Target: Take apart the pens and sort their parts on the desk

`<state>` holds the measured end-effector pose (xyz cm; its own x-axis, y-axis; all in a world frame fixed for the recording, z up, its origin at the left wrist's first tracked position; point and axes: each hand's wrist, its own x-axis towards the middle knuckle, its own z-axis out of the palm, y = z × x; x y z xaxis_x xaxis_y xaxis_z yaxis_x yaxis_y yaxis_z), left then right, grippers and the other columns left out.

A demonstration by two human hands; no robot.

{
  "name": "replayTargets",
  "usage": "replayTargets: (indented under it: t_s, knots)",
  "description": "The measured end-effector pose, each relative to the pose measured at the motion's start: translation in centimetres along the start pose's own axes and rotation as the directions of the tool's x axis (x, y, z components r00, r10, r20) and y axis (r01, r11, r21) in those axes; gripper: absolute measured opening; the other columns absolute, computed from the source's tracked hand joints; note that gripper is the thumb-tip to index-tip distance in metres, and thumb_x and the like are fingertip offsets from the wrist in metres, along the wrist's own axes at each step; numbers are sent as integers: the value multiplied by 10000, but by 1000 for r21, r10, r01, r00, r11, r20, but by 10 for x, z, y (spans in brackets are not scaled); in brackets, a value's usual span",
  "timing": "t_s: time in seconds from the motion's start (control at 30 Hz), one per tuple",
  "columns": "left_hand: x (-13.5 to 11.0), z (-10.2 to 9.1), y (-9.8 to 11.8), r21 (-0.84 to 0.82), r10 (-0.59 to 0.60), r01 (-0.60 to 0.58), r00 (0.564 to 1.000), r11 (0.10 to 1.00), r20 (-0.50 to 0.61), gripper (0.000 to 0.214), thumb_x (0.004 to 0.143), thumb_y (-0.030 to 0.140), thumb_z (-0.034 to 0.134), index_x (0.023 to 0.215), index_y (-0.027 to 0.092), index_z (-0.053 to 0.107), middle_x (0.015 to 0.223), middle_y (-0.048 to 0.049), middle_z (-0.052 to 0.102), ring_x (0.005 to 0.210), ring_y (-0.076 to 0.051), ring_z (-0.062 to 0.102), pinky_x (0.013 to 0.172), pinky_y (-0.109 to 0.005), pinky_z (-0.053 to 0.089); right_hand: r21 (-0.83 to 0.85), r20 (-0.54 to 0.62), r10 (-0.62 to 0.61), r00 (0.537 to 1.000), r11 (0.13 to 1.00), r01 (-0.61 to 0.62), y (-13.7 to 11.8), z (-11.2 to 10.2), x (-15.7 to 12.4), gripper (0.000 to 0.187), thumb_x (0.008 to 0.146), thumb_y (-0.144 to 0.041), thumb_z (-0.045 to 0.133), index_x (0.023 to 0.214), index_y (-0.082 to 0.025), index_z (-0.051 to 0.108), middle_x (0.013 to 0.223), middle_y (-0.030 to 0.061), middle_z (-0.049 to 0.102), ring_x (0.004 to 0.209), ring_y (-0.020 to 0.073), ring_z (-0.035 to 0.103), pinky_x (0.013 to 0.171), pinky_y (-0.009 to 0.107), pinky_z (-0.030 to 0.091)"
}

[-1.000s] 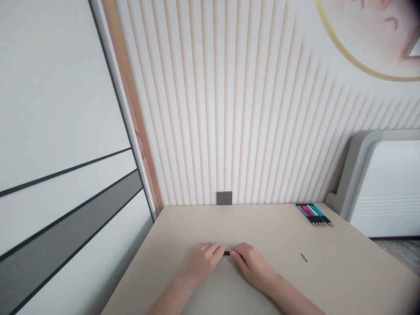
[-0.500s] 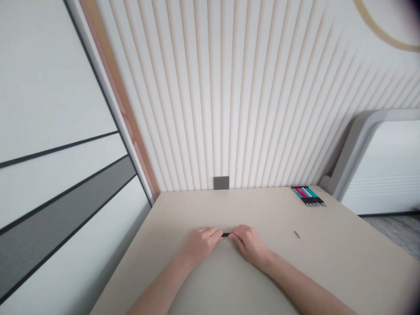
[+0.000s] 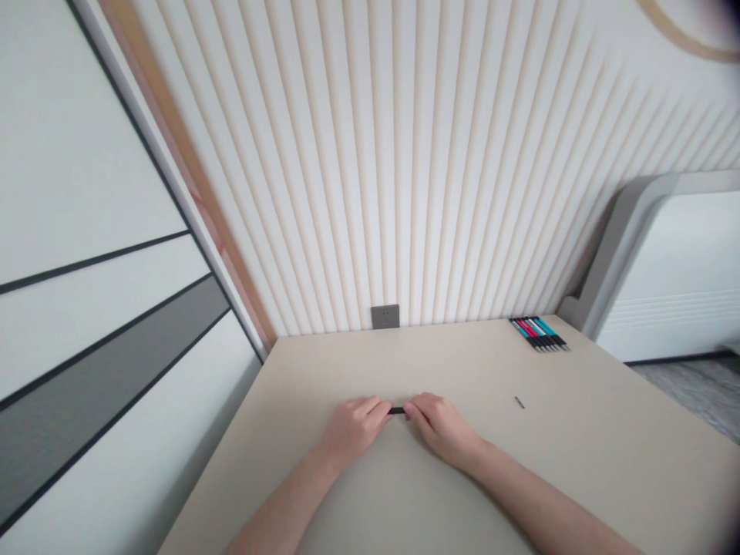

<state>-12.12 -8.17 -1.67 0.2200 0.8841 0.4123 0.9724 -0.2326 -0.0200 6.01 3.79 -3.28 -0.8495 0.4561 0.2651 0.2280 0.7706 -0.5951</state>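
Note:
A slim black pen [image 3: 397, 411] lies level between my two hands, low over the table; only its short dark middle shows and both ends are covered. My left hand [image 3: 357, 425] pinches its left part with the fingers closed. From the other side, my right hand [image 3: 438, 424] grips the right part between thumb and fingers. A small gap separates the two hands. Off to the right, a short thin dark strip [image 3: 519, 402] rests on the table, too small to name.
Several pens [image 3: 539, 334] in teal, red and white with black grips lie side by side at the beige table's [image 3: 324, 362] back right corner. A dark wall socket [image 3: 385, 317] sits behind the table. A white cabinet [image 3: 104, 432] borders the left, a pale headboard [image 3: 671, 285] the right.
The view has shifted slightly, so the pens and strip appear a little higher and further left. Both hands keep their grip on the black pen, nearly unmoved.

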Motion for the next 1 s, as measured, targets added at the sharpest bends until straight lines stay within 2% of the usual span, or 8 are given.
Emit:
replayTargets:
  t_s: [0.13,0.3,0.4,0.47,0.6,0.87,1.0]
  knots:
    - [-2,1,0,-14,5,-5,1000,1000,26,265,1007,311,415,937,181,636,753,-13,642,697,-150,642,629,-240,488,-1,8,-14,1000,1000,14,1,-1,-3,425,1014,-367,322,797,-192,642,784,47,662,764,179,578,714,280,411]
    - [-6,-1,-3,-16,28,-27,998,1000,48,281,1011,344,397,996,204,640,744,-4,654,667,-150,640,583,-235,470,-12,13,-59,998,998,59,-5,-6,-5,337,997,-349,402,869,-199,676,835,55,672,821,196,588,743,289,423]
    - [-6,-3,-3,-7,9,-9,999,1000,43,276,1012,330,394,1010,203,639,748,-7,658,673,-154,644,583,-237,469,7,-30,-40,999,999,41,-9,-8,-6,265,974,-352,461,937,-209,681,853,50,671,822,196,593,743,292,433]
    - [-5,-4,-2,3,-12,12,1000,1000,27,271,1011,321,399,996,198,640,746,-8,657,678,-154,646,593,-237,472,35,-67,-27,997,999,30,-10,-8,-6,290,988,-355,425,955,-212,676,858,49,671,818,191,594,750,294,435]
    - [-4,-5,0,13,-19,19,1000,1000,9,253,1007,309,413,978,200,639,736,-5,654,672,-151,648,597,-233,473,43,-59,-9,998,999,11,-9,-7,-5,405,1017,-360,324,827,-210,648,783,41,653,769,181,583,726,292,424]
    - [-4,-6,2,33,-17,16,1000,999,21,215,994,299,446,984,195,634,751,-7,648,690,-156,652,608,-239,480,29,-31,-1,1000,1000,2,-2,-3,-3,388,1007,-362,347,770,-210,615,745,34,638,738,183,576,692,294,412]
    - [-4,-6,2,23,-12,12,1000,1000,13,217,996,294,441,995,193,634,752,-7,647,690,-157,650,600,-246,481,91,-35,28,999,996,-25,-2,-4,-4,246,977,-327,435,866,-215,623,827,36,649,782,183,584,718,292,433]
